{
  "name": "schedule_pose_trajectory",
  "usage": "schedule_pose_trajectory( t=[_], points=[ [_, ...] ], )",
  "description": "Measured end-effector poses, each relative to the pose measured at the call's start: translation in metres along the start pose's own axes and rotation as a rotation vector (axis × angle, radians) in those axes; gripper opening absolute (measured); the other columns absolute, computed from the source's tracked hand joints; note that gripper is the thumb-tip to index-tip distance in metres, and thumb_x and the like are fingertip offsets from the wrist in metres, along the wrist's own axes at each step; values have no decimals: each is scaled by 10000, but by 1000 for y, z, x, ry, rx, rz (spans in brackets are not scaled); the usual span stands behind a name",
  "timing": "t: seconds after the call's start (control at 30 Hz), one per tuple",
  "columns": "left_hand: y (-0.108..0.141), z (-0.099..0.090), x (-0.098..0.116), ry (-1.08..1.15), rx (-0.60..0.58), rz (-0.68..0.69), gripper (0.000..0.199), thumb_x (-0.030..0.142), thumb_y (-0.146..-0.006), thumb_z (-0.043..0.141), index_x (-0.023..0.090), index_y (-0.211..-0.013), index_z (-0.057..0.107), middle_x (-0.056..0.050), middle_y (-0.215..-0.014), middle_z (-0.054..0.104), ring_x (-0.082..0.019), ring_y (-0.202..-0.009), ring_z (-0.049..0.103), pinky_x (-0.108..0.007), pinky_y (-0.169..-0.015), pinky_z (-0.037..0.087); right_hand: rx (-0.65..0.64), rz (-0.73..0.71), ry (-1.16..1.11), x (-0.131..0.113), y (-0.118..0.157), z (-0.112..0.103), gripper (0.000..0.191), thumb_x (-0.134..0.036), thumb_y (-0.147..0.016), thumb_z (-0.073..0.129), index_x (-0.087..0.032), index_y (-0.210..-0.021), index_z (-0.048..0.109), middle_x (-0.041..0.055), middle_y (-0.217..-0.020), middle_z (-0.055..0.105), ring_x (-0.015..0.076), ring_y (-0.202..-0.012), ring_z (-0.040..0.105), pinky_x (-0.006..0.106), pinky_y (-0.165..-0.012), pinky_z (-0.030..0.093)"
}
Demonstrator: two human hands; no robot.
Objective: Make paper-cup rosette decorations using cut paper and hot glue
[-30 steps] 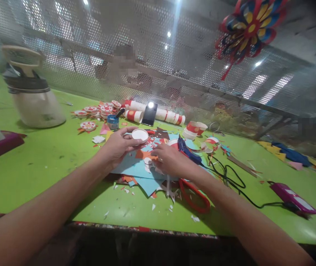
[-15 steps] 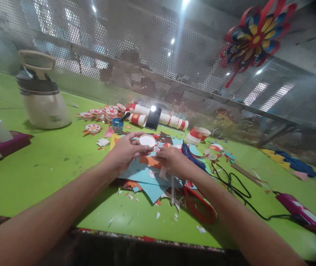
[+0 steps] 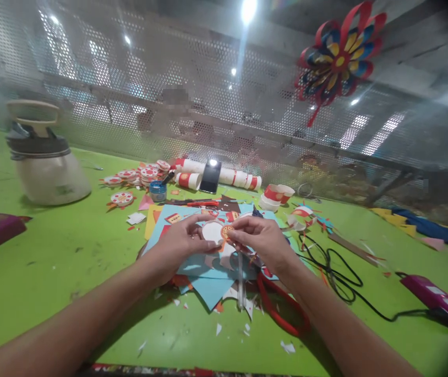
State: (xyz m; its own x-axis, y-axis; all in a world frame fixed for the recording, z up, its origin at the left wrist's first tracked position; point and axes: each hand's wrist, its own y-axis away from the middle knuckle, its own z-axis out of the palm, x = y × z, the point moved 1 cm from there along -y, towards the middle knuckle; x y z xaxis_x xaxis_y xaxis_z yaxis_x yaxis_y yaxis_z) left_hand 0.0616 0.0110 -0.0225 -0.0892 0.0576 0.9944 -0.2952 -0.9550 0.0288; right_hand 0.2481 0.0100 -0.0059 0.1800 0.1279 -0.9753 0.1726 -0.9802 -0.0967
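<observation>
Between thumb and fingers, my left hand [image 3: 182,238] grips a white paper disc [image 3: 211,232], its pale face turned up. My right hand [image 3: 265,238] pinches a small round orange paper cutout [image 3: 227,232] with a pattern on it, at the disc's right edge; whether the two touch I cannot tell. Below both hands lie light blue paper sheets [image 3: 208,293] with scraps on top. A glue stick [image 3: 241,285] lies just under the right hand, and red-handled scissors [image 3: 281,306] are partly covered by the right forearm.
Paper cups [image 3: 273,196] and a propped phone [image 3: 210,177] stand at the back. Patterned paper discs [image 3: 149,174] are piled near a blue jar [image 3: 157,191]. A white sprayer [image 3: 48,167] stands left. A black cable [image 3: 337,275] runs to a purple power strip [image 3: 438,298].
My right hand has come up from the scraps with the orange cutout and brought it to the white disc. The view has tilted, so the scene sits lower.
</observation>
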Motion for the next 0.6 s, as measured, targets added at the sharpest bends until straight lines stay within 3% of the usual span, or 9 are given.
schedule_pose_trajectory(
  t=[0.17,0.33,0.6],
  points=[
    [-2,3,-4,-97,-28,6,607,168,-592,786,157,-1170,599,90,-550,518,-144,-573,575,-281,-623,447,3,-110,191,-2,0,1,171,-279,-747,670,-155,-839,745,6,-657,668,108,-547,546,256,-537,444],
    [-1,5,-5,-117,-59,4,595,191,-620,771,163,-1186,592,68,-573,560,-167,-605,607,-292,-631,433,-82,-296,441,-12,4,-3,200,-212,-834,581,-151,-914,755,53,-810,701,140,-700,603,282,-653,469],
    [0,3,-4,-40,-90,-26,602,166,-632,757,156,-1205,573,36,-655,642,-178,-649,656,-317,-706,471,-158,-526,777,-17,9,-16,250,-123,-916,482,-123,-1003,717,54,-776,616,131,-672,565,263,-620,448]
  ],
)
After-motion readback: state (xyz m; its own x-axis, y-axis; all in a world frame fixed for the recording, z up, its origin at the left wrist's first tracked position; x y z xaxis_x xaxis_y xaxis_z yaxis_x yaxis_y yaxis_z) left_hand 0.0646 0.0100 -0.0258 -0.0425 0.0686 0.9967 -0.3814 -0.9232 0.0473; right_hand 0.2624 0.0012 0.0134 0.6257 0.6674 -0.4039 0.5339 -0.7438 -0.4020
